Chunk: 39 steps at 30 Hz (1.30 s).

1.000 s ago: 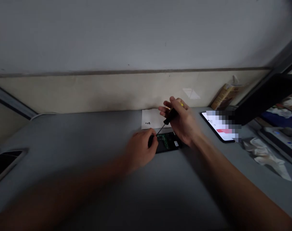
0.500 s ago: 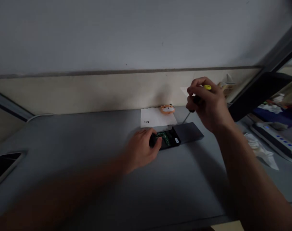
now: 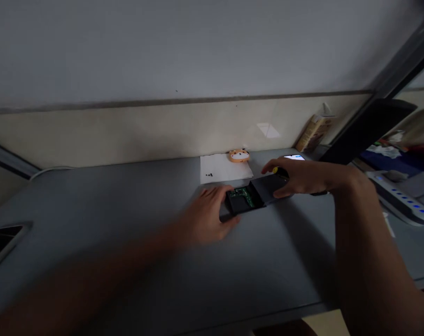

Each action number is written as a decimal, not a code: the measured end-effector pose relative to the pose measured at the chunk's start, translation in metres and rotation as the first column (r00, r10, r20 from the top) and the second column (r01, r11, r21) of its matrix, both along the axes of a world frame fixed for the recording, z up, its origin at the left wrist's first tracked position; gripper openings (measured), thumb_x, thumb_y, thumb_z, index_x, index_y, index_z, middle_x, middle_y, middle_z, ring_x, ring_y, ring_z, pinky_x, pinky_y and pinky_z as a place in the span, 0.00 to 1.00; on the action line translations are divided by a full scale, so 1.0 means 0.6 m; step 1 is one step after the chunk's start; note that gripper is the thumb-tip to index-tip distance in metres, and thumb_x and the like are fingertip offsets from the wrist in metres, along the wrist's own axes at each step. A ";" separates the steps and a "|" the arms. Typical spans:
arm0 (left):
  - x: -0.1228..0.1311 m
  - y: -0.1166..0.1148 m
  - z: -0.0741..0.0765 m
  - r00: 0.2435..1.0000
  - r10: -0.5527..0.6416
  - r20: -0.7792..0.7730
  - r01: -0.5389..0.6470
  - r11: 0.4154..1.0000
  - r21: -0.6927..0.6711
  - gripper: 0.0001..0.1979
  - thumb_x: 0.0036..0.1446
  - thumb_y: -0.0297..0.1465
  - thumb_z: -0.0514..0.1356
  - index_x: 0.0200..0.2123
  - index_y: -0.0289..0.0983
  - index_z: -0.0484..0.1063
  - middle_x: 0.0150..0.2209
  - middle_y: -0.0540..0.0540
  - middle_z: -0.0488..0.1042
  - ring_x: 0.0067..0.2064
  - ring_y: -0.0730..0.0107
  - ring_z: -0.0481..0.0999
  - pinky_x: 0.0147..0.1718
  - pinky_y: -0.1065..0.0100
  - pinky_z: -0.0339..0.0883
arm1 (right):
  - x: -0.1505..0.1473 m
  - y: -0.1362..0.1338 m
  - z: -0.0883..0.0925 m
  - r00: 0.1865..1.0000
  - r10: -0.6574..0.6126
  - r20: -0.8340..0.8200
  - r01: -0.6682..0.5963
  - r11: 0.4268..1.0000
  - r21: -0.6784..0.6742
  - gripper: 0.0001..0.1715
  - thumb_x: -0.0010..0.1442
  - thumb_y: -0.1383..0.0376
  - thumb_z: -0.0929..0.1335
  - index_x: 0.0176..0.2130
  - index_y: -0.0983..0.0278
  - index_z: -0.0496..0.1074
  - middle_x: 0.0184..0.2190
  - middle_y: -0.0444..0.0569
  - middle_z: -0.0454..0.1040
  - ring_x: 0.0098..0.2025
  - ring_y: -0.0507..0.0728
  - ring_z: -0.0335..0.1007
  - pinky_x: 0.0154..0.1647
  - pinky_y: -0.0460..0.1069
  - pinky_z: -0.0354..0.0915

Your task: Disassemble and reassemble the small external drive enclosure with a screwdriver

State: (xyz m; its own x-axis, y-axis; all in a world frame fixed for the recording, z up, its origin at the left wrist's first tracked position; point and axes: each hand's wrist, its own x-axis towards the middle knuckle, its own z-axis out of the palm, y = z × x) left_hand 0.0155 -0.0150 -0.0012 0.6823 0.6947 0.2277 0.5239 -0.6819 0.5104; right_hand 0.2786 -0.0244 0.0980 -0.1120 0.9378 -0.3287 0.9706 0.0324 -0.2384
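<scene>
Near my view's centre, my left hand (image 3: 207, 215) grasps the case (image 3: 246, 201) at nine o'clock, seemingly to steady it, while my right hand (image 3: 299, 177) curves its fingers over the cover (image 3: 267, 188) at three, by the screwdriver (image 3: 275, 170), grip unclear.

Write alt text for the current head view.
A person's left hand holds a black case with a green circuit board exposed, while the right hand spans the adjoining dark panel. Behind, an orange animal-faced object and small dark pieces lie on white paper.
</scene>
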 end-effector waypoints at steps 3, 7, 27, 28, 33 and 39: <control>0.003 0.003 -0.007 0.999 0.040 0.021 -0.040 0.999 -0.005 0.25 0.56 0.34 0.69 0.55 0.41 0.66 0.44 0.44 0.76 0.48 0.54 0.76 0.50 0.52 0.71 | 0.004 0.005 -0.008 1.000 0.022 -0.005 -0.022 0.999 -0.048 0.38 0.45 0.57 0.74 0.56 0.58 0.74 0.47 0.52 0.79 0.44 0.64 0.76 0.40 0.53 0.70; 0.005 0.006 -0.012 0.996 0.051 0.071 -0.052 0.999 0.008 0.24 0.56 0.36 0.71 0.52 0.42 0.67 0.49 0.43 0.74 0.54 0.52 0.74 0.52 0.52 0.71 | 0.009 0.008 -0.016 0.998 0.019 -0.060 -0.022 0.999 -0.048 0.37 0.44 0.59 0.75 0.55 0.57 0.74 0.46 0.51 0.80 0.44 0.64 0.76 0.42 0.53 0.70; 0.005 0.006 -0.016 0.988 0.142 0.068 -0.144 0.989 0.034 0.27 0.52 0.40 0.74 0.53 0.42 0.71 0.50 0.44 0.76 0.55 0.54 0.75 0.54 0.55 0.71 | 0.000 0.009 -0.024 0.998 0.041 -0.050 -0.043 0.999 -0.032 0.43 0.38 0.70 0.73 0.56 0.57 0.76 0.52 0.51 0.77 0.50 0.66 0.75 0.49 0.55 0.70; 0.005 0.006 -0.016 0.987 0.144 0.065 -0.146 0.989 0.032 0.27 0.52 0.41 0.74 0.53 0.42 0.71 0.50 0.45 0.76 0.55 0.54 0.75 0.54 0.55 0.71 | -0.004 0.009 -0.024 0.998 0.044 -0.047 -0.046 0.998 -0.038 0.43 0.37 0.71 0.73 0.55 0.57 0.76 0.51 0.51 0.76 0.48 0.66 0.75 0.46 0.55 0.70; 0.006 0.005 -0.015 0.987 0.150 0.062 -0.152 0.988 0.022 0.29 0.51 0.42 0.75 0.54 0.44 0.72 0.51 0.45 0.77 0.56 0.53 0.75 0.55 0.54 0.71 | -0.023 0.008 -0.023 0.999 -0.011 0.041 0.014 0.997 -0.076 0.44 0.36 0.73 0.71 0.55 0.57 0.73 0.54 0.53 0.73 0.41 0.63 0.75 0.36 0.53 0.68; 0.004 0.006 -0.020 0.985 0.162 0.056 -0.163 0.987 -0.004 0.42 0.49 0.44 0.75 0.65 0.47 0.64 0.57 0.43 0.75 0.60 0.50 0.73 0.57 0.52 0.70 | -0.044 0.005 -0.024 0.996 0.029 -0.081 -0.035 0.997 -0.073 0.40 0.38 0.69 0.75 0.53 0.57 0.73 0.52 0.52 0.73 0.41 0.63 0.75 0.39 0.54 0.70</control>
State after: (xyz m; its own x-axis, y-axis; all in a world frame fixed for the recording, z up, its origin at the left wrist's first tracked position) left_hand 0.0177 -0.0113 -0.0134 0.5466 0.7952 0.2626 0.5985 -0.5903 0.5416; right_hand 0.2524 -0.0212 0.0837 -0.1706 0.9066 -0.3859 0.9470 0.0427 -0.3183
